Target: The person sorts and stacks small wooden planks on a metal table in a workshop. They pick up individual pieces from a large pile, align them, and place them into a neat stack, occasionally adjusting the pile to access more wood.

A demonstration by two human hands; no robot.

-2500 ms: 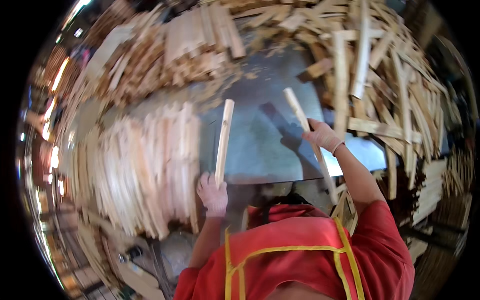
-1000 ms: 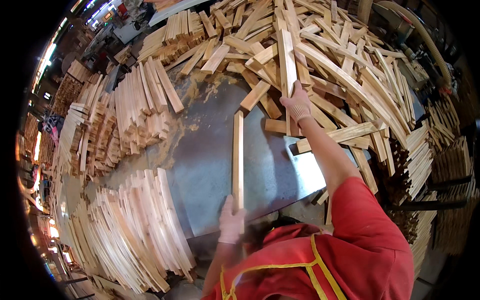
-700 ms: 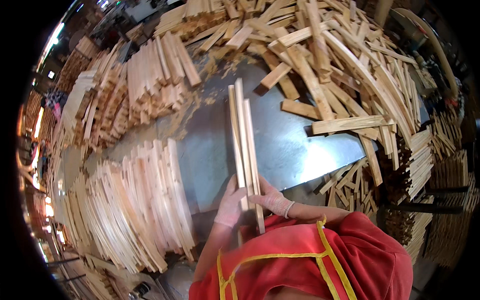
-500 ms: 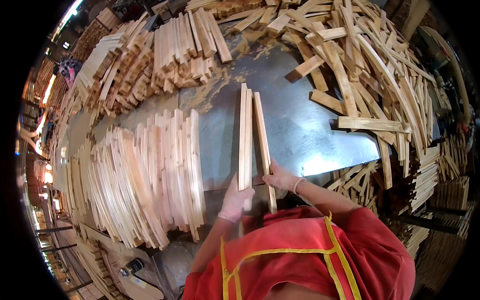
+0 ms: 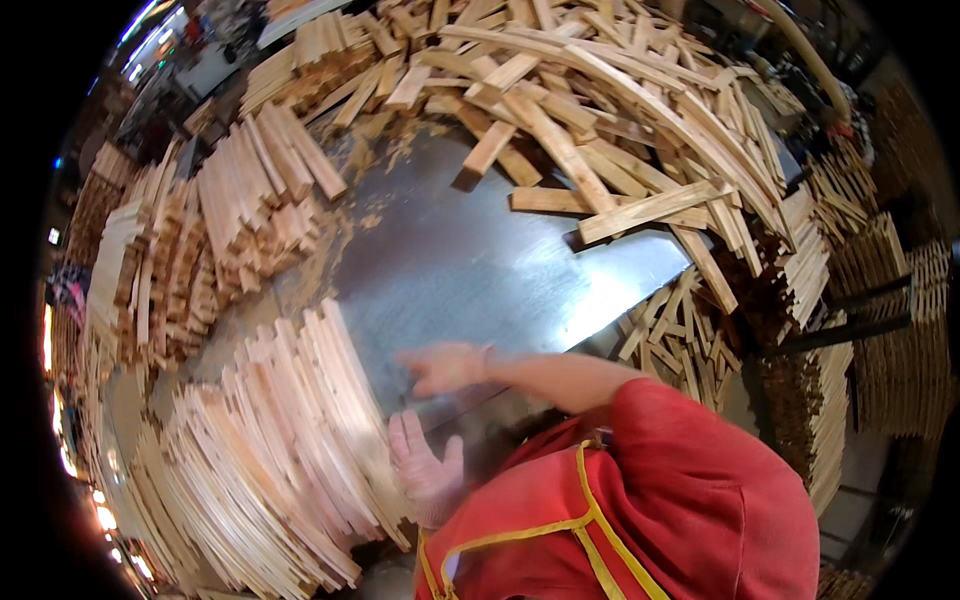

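A: What differs from half a second before?

B: The two pale slats that stood on the grey sheet-metal worktop (image 5: pixel 480 260) under both hands are gone from its middle. The left hand (image 5: pixel 428 470), in a thin pale glove with fingers spread, now lies flat against the near edge of the fanned stack of pale, narrow wooden slats (image 5: pixel 290 440) at the worktop's left. The right hand (image 5: pixel 445 365) crosses over just above it, blurred by motion; it appears loosely open, holding nothing that can be made out.

A: What does that imply?

B: By judgement, the pair of slats has joined the stack, and the hands are pushing its edge flush. They cannot be told apart from their neighbours.

A: Materials and shapes?

B: The slats are raw, light-coloured sawn wood, long and flat, packed edge to edge so that the stack reads as ribbed. A second ordered bundle of shorter slats (image 5: pixel 265 190) lies further left; a loose, crisscrossed heap of longer wooden strips (image 5: pixel 620 120) rings the far side. The worktop is dull and smooth, with a bright glare patch and sawdust towards its far left corner. The person wears a red top with yellow trim (image 5: pixel 640 500).
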